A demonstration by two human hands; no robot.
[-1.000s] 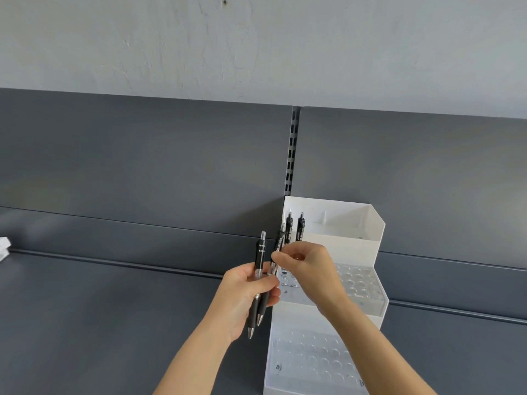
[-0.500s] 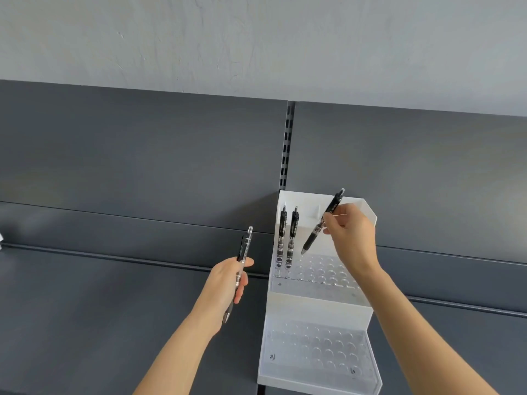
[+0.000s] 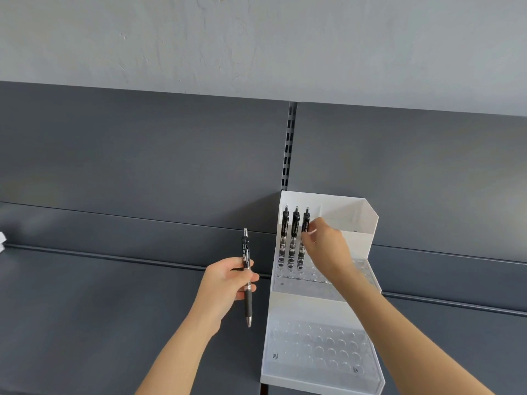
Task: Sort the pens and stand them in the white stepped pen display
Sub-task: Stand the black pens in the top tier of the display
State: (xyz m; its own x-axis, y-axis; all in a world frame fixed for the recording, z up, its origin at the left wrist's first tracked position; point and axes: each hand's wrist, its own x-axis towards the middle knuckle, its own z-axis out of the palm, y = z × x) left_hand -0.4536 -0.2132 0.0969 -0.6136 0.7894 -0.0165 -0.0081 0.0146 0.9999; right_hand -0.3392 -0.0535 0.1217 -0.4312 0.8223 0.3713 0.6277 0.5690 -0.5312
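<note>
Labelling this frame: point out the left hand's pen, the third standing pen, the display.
Left hand's pen (image 3: pixel 246 252): head view, upper barrel.
Third standing pen (image 3: pixel 305 222): head view, clip end.
Display (image 3: pixel 342 210): head view, back wall.

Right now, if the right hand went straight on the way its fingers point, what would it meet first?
The right hand pinches the third pen; further left, the middle pen probably comes next.

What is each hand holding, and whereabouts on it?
The left hand holds a loose black pen around its middle; the right hand pinches the third standing pen on its upper barrel.
</note>
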